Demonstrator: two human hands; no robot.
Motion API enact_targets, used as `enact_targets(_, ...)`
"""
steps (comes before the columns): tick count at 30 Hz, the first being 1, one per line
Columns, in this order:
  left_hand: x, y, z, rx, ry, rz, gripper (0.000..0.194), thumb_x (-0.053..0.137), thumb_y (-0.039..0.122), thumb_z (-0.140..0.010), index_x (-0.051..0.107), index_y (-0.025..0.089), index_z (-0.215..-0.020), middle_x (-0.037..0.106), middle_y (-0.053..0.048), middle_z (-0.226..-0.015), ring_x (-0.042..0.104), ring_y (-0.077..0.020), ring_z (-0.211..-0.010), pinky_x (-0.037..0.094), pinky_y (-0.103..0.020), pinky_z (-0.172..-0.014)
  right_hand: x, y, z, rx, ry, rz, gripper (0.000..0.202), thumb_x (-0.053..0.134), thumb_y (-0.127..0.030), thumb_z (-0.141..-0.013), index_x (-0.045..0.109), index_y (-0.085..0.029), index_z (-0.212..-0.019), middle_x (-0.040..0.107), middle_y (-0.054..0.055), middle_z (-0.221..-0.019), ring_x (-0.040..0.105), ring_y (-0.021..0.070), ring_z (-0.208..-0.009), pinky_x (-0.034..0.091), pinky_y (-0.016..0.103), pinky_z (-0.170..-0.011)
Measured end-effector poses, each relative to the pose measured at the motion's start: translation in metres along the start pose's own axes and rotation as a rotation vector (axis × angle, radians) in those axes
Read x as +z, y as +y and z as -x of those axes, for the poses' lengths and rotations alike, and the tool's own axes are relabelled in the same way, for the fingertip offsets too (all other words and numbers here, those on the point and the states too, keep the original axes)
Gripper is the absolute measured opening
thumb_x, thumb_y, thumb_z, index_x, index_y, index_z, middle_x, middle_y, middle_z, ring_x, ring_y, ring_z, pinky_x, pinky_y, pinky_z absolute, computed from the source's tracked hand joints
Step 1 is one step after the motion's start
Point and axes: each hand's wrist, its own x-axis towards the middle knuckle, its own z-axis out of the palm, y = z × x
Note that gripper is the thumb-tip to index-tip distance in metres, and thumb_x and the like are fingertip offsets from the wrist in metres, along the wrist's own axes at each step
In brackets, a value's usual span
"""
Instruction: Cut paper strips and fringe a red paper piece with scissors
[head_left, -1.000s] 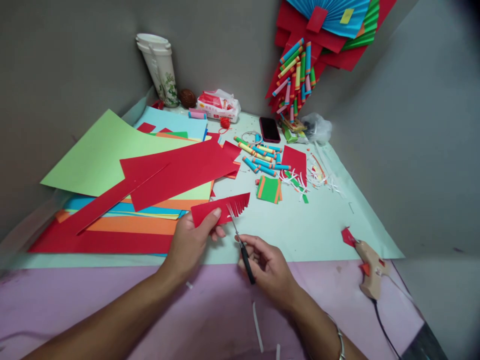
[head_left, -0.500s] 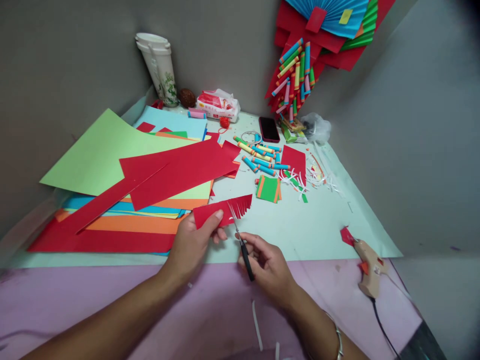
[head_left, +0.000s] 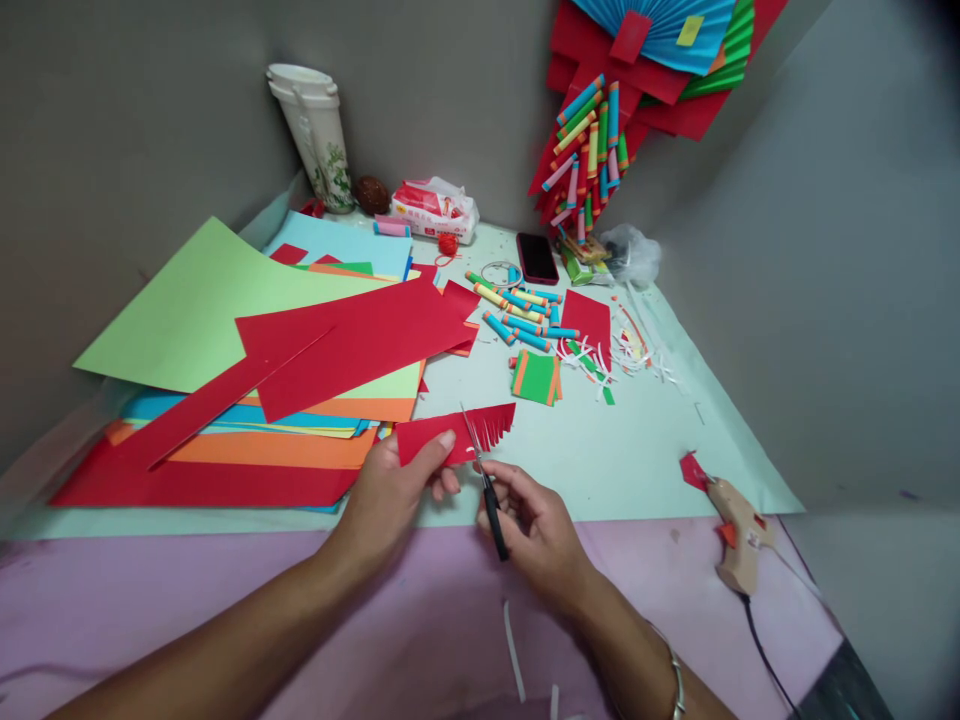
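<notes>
My left hand [head_left: 401,485] pinches a strip of red paper [head_left: 427,430] by its lower left part, thumb on top. The strip's right part is cut into a row of thin fringes, joined along one edge. My right hand [head_left: 536,530] is closed around the black handles of a pair of scissors [head_left: 493,515]. Their metal blades lie across the red paper, just left of the fringes, and look nearly closed. Part of the handles is hidden by my fingers.
Coloured paper sheets [head_left: 180,310] pile up on the left. Small paper rolls [head_left: 525,318], white paper shreds [head_left: 592,365] and green-orange pieces [head_left: 536,377] lie ahead. A glue gun [head_left: 742,540] rests at right. Behind stand a cup [head_left: 315,140], a phone [head_left: 537,258] and a paper decoration [head_left: 600,130].
My left hand and the red paper have shifted slightly right and down. The scissor blades have come closer together on the paper; my right hand has hardly moved.
</notes>
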Motion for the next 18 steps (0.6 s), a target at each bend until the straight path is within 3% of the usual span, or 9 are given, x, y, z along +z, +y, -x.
enact_targets(8,0.0017,0.0015,0.0005,-0.043,-0.010,0.181,0.037,0.065,0.036,-0.084,0.062,0.018,-0.052,0.060,0.000,-0.049,0.049,-0.0112,-0.050,0.041,-0.023,-0.054,-0.0009,0.0000,-0.0009,-0.002,-0.019,-0.021,0.044,0.064,-0.024,-0.077,0.061,-0.016,-0.120,0.053,-0.001,-0.071,0.045,0.0119,-0.060,0.039,0.024,-0.056)
enact_targets(18,-0.0003,0.0078,-0.0025,-0.209,-0.074,0.503,0.018,0.075,0.024,-0.073,0.067,0.014,-0.061,0.062,0.001,-0.050,0.052,-0.0063,-0.044,0.040,-0.015,-0.044,-0.0017,0.0048,-0.0024,-0.039,-0.036,-0.055,0.045,0.062,-0.023,-0.079,0.061,-0.016,-0.123,0.056,-0.001,-0.071,0.046,0.0115,-0.060,0.039,0.024,-0.057)
